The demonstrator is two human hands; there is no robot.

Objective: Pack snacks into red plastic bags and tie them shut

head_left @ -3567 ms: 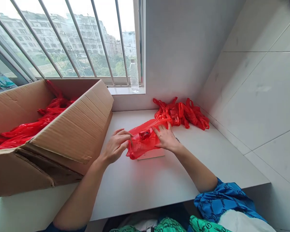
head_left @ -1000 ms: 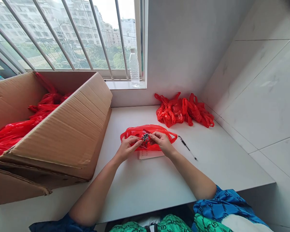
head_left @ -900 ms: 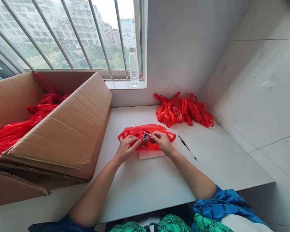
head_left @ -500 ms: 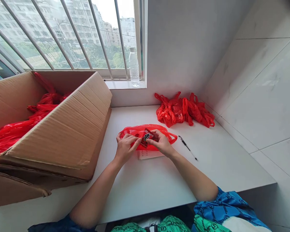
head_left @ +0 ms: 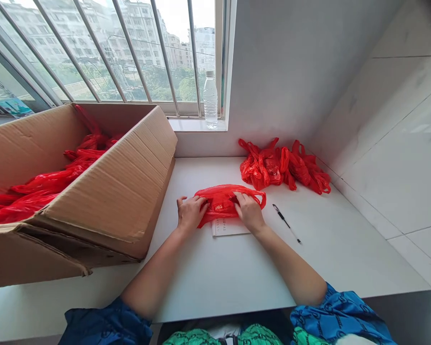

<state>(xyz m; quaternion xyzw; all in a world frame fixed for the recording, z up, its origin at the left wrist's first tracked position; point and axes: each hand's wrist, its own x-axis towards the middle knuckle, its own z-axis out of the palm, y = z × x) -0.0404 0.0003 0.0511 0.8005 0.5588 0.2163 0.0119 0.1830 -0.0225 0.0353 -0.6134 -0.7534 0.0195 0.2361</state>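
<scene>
A thin red plastic bag (head_left: pixel 220 192) lies on the white tabletop, partly over a white booklet (head_left: pixel 231 228) with printed characters. My left hand (head_left: pixel 191 213) pinches the bag's left side, its thumb and fingers curled on the film. My right hand (head_left: pixel 250 212) grips the film near the bag's right handle, fingertips partly hidden in the folds. Between the hands, a shiny shape with light print shows in the bag; I cannot make out its exact outline. Just right of my right hand lies a black and clear pen (head_left: pixel 286 223).
On the left stands a large open cardboard box (head_left: pixel 111 191) with red bags (head_left: pixel 72 175) inside. Several tied red bags (head_left: pixel 283 165) sit at the back right by the wall. A clear water bottle (head_left: pixel 210 100) stands on the windowsill (head_left: pixel 197 125).
The small red packet with black and white print has left my fingers and no longer shows clearly. Both hands now hold the bag's sides. The view has swung slightly left.
</scene>
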